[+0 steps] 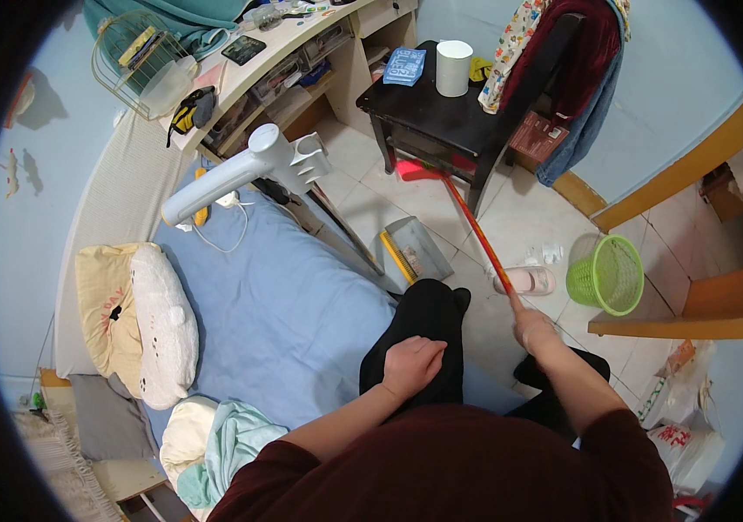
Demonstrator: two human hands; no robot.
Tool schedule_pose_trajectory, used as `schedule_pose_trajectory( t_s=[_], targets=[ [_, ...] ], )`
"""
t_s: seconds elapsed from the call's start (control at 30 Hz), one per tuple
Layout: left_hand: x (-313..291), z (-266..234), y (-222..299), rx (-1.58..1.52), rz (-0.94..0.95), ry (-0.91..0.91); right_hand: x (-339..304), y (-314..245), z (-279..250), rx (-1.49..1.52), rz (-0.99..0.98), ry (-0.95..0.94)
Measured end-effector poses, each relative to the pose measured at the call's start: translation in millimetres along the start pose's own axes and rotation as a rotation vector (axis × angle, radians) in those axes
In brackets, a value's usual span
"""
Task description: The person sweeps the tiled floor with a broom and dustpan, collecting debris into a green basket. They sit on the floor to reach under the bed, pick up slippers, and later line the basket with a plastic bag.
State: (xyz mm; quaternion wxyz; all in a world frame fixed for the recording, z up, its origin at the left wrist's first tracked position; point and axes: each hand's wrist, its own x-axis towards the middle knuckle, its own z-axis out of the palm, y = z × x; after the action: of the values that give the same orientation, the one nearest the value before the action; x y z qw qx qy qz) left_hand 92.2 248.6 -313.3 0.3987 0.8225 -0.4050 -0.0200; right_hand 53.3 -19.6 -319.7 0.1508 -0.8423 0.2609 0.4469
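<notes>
My right hand (535,331) is wrapped round the red handle of a broom (476,228). The handle slants away from me to the far left, and the broom's red head (419,170) lies on the floor at the dark chair's (441,109) legs, partly under the seat. My left hand (413,365) rests on my left thigh in a loose fist, with nothing visible in it. Just beyond my left knee a grey dustpan (423,244) with a yellow toothed edge lies on the tiles. A pale pink shoe (528,280) sits beside the broom handle.
A green mesh basket (608,277) stands right of the shoe. On the chair are a white cylinder (454,68) and a blue packet (404,66). At left is a bed with blue sheet (275,278); a white stick vacuum (241,174) stands by its edge, near the desk (275,39).
</notes>
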Motion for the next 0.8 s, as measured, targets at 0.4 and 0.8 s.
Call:
schedule_pose_trajectory(
  t_s=[0.4, 0.8],
  targets=[
    [2.5, 6.6, 4.7, -0.005, 0.017, 0.011, -44.4, 38.4, -17.9, 0.135, -0.075, 0.226],
    [-5.7, -1.2, 1.2, 0.003, -0.065, -0.068, -44.9, 24.6, 12.2, -0.127, -0.008, -0.008]
  ],
)
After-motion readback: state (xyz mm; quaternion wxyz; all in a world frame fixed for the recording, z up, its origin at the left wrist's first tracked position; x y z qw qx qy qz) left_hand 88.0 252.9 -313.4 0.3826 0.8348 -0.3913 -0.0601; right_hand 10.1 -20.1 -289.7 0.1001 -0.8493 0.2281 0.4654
